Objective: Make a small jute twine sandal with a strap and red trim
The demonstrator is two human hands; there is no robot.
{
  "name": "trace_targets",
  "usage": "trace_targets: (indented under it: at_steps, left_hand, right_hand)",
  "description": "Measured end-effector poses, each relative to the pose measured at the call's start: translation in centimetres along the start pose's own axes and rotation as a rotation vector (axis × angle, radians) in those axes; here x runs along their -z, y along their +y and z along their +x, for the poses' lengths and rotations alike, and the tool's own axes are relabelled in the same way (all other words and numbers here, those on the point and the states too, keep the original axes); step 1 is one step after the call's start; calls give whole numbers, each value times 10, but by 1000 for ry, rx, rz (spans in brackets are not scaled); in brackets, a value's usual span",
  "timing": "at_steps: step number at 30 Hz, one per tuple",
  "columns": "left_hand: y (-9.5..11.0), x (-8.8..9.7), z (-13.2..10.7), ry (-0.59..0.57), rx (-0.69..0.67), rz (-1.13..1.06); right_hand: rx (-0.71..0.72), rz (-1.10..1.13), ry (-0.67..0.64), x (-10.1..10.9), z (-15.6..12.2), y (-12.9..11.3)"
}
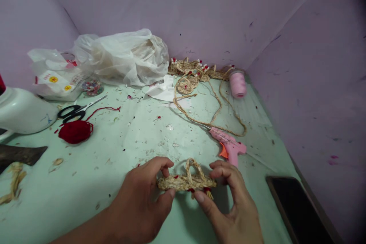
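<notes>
Between my two hands is a small braided straw piece (183,183) with a loop standing up from its top and bits of red yarn along it. My left hand (145,198) grips its left end between thumb and fingers. My right hand (231,202) holds the right end, thumb at the near lower edge and fingers curled behind. Just beyond my right hand lies a pink glue gun (228,143) with an orange trigger. The underside of the braided piece is hidden.
Scissors (78,111) and a red yarn ball (76,131) lie left, near a white bottle (25,110). Plastic bags (128,57), braided pieces (187,84) and a pink thread spool (238,84) line the back. A phone (300,209) rests at right.
</notes>
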State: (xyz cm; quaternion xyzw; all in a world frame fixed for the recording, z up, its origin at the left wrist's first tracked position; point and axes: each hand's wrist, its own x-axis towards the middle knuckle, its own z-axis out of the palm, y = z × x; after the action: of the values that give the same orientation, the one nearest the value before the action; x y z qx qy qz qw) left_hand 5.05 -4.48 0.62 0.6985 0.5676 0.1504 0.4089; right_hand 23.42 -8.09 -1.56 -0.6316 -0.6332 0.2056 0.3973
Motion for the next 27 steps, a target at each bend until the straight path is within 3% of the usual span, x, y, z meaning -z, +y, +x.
trace_targets:
  at_steps: [7,10,15,20,27]
  left_hand:
    - [4,2,1,11,16,-17]
    - [5,3,0,15,49,-34]
    - [10,6,0,23,33,-10]
    - [19,8,4,-115,102,90]
    - [31,8,13,-207,117,234]
  right_hand:
    - [-406,218,-130,-7,-3,-3]
    - [-425,227,-151,-11,-3,-6]
    - [-474,245,-26,-17,-5,-13]
    - [-450,212,8,-17,-7,-11]
    - [-349,197,-65,-16,-13,1]
